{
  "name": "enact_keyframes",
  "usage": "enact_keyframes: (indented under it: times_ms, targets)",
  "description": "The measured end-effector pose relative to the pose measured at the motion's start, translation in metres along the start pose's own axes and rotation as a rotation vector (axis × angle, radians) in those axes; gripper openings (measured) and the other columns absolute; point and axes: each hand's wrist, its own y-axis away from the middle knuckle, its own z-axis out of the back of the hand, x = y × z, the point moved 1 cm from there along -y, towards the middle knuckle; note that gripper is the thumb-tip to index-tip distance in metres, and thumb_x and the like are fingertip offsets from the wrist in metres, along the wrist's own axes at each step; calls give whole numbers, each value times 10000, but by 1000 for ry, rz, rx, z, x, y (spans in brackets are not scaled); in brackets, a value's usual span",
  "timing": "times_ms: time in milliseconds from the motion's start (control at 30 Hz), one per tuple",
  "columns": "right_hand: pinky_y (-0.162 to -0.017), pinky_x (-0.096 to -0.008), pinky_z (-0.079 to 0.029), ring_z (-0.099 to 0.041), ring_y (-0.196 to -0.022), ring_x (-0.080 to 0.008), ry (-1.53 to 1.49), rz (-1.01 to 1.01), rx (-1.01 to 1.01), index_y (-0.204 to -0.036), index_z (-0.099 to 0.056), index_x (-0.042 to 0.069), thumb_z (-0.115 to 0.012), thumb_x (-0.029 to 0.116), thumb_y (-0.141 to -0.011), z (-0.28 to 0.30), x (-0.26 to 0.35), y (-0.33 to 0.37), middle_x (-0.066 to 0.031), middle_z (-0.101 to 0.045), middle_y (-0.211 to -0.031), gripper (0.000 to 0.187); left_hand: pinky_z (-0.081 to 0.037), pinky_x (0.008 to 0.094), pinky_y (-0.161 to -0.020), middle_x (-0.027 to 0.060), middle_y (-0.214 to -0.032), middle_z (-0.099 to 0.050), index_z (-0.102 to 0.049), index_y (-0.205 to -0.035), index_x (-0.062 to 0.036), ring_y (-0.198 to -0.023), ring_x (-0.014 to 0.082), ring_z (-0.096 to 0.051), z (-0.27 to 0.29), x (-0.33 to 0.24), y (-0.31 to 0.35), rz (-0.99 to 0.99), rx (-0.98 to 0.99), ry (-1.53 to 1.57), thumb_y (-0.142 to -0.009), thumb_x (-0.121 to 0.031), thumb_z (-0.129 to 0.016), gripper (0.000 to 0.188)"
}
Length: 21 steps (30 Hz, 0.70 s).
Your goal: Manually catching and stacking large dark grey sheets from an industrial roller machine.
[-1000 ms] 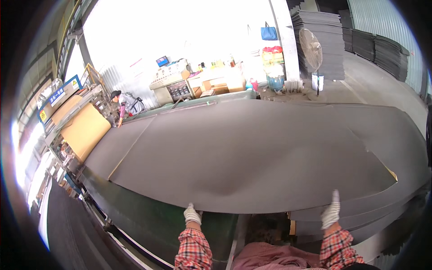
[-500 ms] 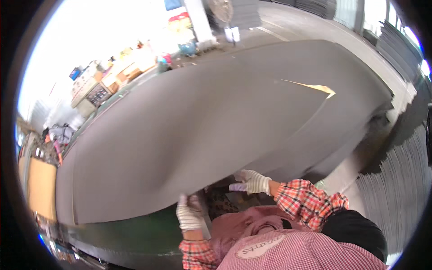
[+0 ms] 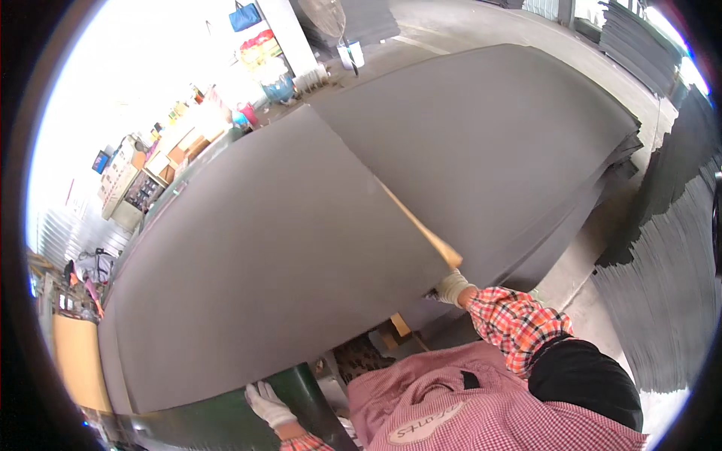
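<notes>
A large dark grey sheet [image 3: 248, 248] lies across a green-surfaced table [image 3: 218, 417] in front of me. My right hand [image 3: 453, 288], in a pale knitted glove, is closed on the sheet's near right corner; its fingertips are partly hidden there. Beside that corner, a narrow tan strip [image 3: 432, 239] shows along the sheet's right edge. My left hand [image 3: 268, 406], also gloved, rests with fingers stretched out at the near edge of the sheet, over the green surface. Under the sheet's right part lies a stack of similar grey sheets [image 3: 481, 135].
Piles of grey sheets stand on the floor at the right [image 3: 662, 308] and far right [image 3: 639, 49]. A tan panel [image 3: 77, 361] is at the left end. Beyond the table are a cluttered bench [image 3: 177, 154], a white bucket [image 3: 350, 54] and a pillar [image 3: 289, 34].
The sheet's right edge now runs across the middle of the view, with its tan strip nearer me. My right hand has taken hold of the corner; my left hand has moved left and nearer.
</notes>
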Motion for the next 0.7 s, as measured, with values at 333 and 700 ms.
enact_keyframes:
  times_ms: [333,700]
  targets:
    - [-969,-367,-297,-376,-1158,-279,26,175,-71,-1248,-379,107,-525,237,-778,39,-7,9,-118,-386,-1275,509,-402,320,-872,144,-1047,-502,-468,-1091,25,-1005,244,-499,-22,43,-4,-682,317,-926,-804,-27,-480,292]
    - [-469,-359,-438,-538,-540,-319,-261,-203,-786,-710,-566,23,-489,210,-825,203,1,61,-169,-548,-607,232,-403,269,-854,99,-1046,-535,-490,-1085,7,-921,163,-512,-51,-20,32,-567,232,-493,-832,-31,-491,255]
